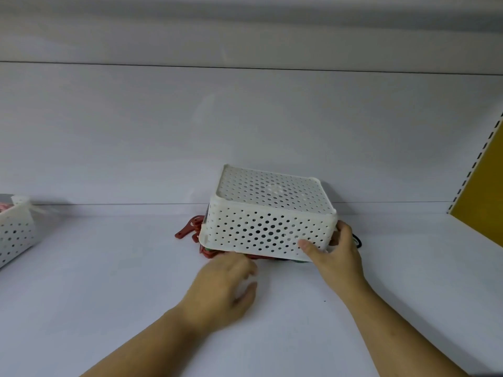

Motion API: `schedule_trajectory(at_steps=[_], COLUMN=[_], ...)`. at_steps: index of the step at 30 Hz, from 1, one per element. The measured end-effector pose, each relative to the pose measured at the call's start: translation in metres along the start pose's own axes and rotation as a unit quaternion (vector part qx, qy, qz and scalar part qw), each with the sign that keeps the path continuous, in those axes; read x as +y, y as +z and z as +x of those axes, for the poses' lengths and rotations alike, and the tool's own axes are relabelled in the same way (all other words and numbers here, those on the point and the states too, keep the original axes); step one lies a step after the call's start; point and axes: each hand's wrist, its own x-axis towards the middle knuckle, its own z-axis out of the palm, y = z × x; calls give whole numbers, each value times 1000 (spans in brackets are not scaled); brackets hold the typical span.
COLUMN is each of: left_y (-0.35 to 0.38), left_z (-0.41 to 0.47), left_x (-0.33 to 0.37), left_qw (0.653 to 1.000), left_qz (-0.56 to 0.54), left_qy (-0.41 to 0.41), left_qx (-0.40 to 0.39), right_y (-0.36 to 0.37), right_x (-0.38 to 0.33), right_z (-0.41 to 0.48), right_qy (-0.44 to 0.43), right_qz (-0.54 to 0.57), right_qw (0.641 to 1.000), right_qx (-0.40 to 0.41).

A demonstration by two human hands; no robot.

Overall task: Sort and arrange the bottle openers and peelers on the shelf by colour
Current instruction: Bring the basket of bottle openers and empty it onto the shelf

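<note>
A white perforated basket (268, 213) lies upside down on the white shelf (109, 281), slightly tilted, covering a pile of tools. Red bottle openers (187, 231) stick out at its left and under its front edge; a bit of green and a black loop (358, 242) show at the right. My right hand (336, 257) grips the basket's front right corner, thumb on the front wall, fingers round the side. My left hand (226, 289) hovers just in front of the basket's lower edge, fingers loosely curled, holding nothing that I can see.
A second white perforated basket (13, 232) with pinkish things inside stands at the far left. A yellow side panel (484, 191) with a slotted upright bounds the shelf on the right. The shelf's back wall rises behind the basket.
</note>
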Motion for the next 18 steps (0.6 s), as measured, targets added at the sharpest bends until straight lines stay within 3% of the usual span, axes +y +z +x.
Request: schedule_trajectory(at_steps=[2, 4, 11, 18], left_y=[4, 6, 6, 3], left_z=[0, 0, 4, 8], left_x=[2, 1, 3, 10], left_qw=[994, 989, 985, 989], left_qz=[-25, -36, 0, 41], left_qy=[25, 4, 3, 70], left_qx=[-104, -145, -175, -124], right_y=[-1, -2, 11, 18], right_x=[1, 1, -16, -12], right_z=[0, 1, 9, 5], right_qy=[-21, -44, -96, -69], right_qz=[-4, -32, -95, -21], right_qw=[1000, 998, 990, 996], right_qx=[-18, -30, 31, 56])
